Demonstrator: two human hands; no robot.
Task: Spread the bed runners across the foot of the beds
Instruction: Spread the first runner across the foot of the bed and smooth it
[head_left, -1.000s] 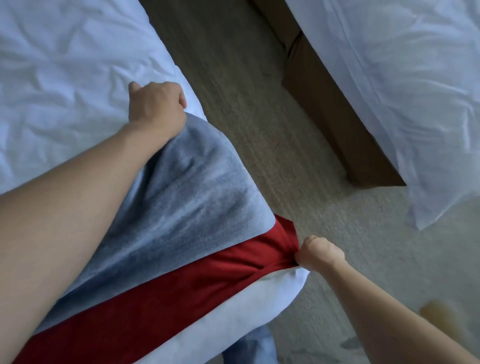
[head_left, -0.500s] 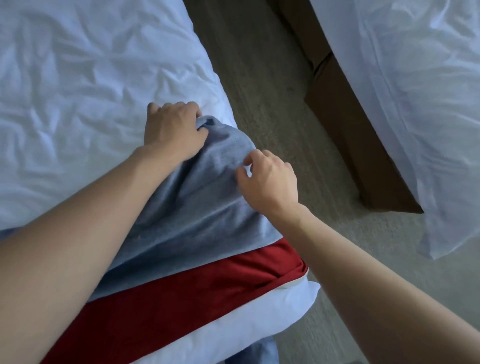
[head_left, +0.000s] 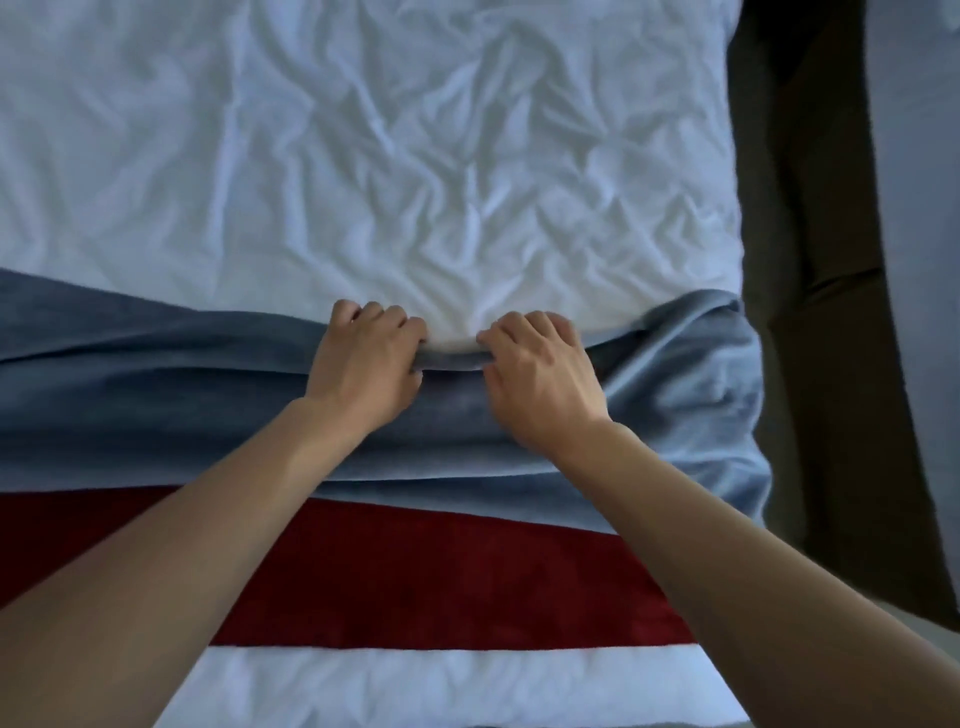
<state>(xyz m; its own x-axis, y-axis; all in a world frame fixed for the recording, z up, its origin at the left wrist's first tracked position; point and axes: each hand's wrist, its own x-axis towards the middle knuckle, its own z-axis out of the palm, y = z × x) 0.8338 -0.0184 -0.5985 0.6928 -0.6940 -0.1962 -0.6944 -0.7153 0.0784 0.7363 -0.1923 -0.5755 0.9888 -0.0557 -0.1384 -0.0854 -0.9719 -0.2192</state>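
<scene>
Blue-grey, soft plush bed runner lies across the near part of the white, wrinkled bed sheet, spanning from the left frame edge to the bed's right edge, where it bunches and drapes over the corner.

Head view:
- Left hand: fingers curled over the far edge of the blue-grey runner, pinching a fold of it. Hand sits just left of the bed's middle.
- Right hand: same grip, fingers curled round the same far edge, just beside the left hand. A short rolled section of runner edge stretches between the two hands.
- Far edge of the runner dips toward the near side where the hands hold it; it rises farther on the right corner. Long creases run left to right through the cloth under both wrists.
- Dark red, flat fabric band lies directly near-side of the blue-grey runner, touching it along its length; both forearms cross above it.
- Strip of white sheet shows nearest the camera, below the red band.
- Right of the bed: dark floor gap, then the pale edge of a second bed at the right frame border.
</scene>
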